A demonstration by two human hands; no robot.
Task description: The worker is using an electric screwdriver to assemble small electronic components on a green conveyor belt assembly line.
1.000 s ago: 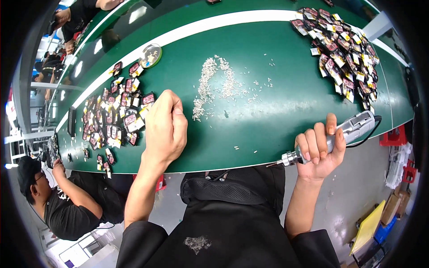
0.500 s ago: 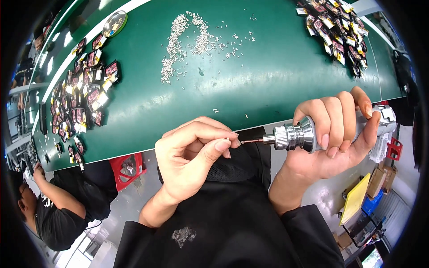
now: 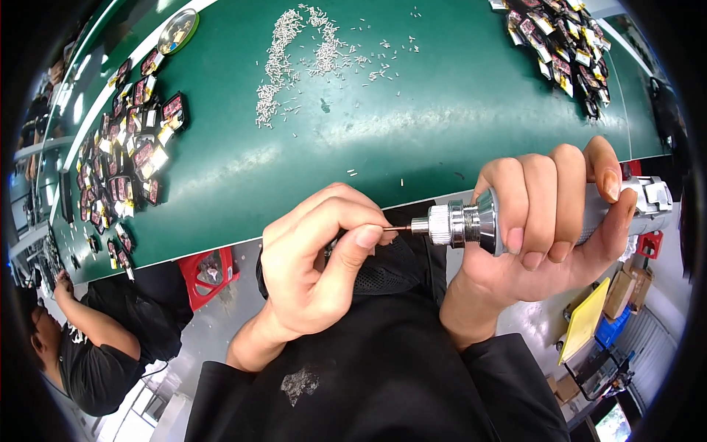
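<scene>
My right hand (image 3: pixel 541 221) is wrapped round a silver-grey electric screwdriver (image 3: pixel 443 225), held level above my lap and pointing left. Its thin coppery bit (image 3: pixel 400 229) reaches my left hand (image 3: pixel 313 258), whose thumb and forefinger pinch closed at the bit's tip. The fingertips hide the very end of the bit and any small piece there. Beyond my hands, many tiny silver screw-like pins (image 3: pixel 274 70) lie heaped and scattered over the green tabletop (image 3: pixel 221 177). A few loose pins (image 3: pixel 352 172) lie near the front edge.
Small dark parts with white and yellow tabs form a left pile (image 3: pixel 121 147) and a right pile (image 3: pixel 563 44). A round dish (image 3: pixel 178 31) sits at the far left. Red stools (image 3: pixel 206 278) stand under the table. Another person (image 3: pixel 99 339) works at the left.
The screwdriver has moved slightly left, bringing its bit tip in between my left fingertips. The small pale pin that showed there before is now hidden. The view has shifted a little.
</scene>
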